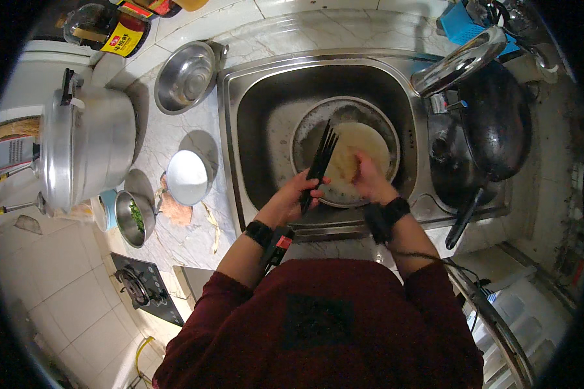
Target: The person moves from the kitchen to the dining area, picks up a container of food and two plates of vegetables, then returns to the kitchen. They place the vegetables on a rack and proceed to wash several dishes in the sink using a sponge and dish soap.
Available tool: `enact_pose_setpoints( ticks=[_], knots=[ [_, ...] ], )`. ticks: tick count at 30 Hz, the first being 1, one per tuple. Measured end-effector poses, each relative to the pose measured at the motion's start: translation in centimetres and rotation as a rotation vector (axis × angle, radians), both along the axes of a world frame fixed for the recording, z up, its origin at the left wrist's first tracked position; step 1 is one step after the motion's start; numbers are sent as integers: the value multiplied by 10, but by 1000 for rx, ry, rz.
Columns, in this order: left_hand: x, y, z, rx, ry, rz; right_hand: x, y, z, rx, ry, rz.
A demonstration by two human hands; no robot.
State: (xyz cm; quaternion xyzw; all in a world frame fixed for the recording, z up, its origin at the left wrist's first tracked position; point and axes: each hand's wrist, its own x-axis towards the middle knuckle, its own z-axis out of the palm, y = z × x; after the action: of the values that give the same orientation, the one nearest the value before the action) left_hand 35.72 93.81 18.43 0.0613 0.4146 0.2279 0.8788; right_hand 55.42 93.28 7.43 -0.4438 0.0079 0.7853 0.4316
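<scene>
A bundle of black chopsticks (319, 163) is gripped in my left hand (301, 192), tips pointing up and away over a round metal basin (394, 146). The basin rests in the stainless steel sink (272, 121). Inside it lies a pale round thing, perhaps a plate or cloudy water (370, 133). Blurred by motion, my right hand (370, 177) is over the basin's near right part; whether it holds anything cannot be told. Both wrists wear black bands.
A faucet (457, 63) and a black wok (496, 121) are at the right. To the left stand a white bowl (187, 177), a steel bowl (187, 78), a small bowl of chopped greens (135, 219) and a large aluminium pot (97, 150). Bottles (121, 36) stand far left.
</scene>
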Motion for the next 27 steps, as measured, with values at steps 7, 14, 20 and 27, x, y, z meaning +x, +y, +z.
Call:
enact_pose_setpoints(
  ticks=[7, 14, 20, 27],
  knots=[
    [13, -5, 10, -17, 61, -268, -46, -2, 80, 24, -182, -92],
    [-4, -11, -1, -191, -81, -253, 3, 42, 25, 4, -842, -10],
    [3, -5, -32, -185, 86, -146, 22, 4, -45, 613, -1994, 1035],
    [34, 12, -63, -66, 35, -217, 39, 18, -36, 458, -1553, 1349]
  ],
)
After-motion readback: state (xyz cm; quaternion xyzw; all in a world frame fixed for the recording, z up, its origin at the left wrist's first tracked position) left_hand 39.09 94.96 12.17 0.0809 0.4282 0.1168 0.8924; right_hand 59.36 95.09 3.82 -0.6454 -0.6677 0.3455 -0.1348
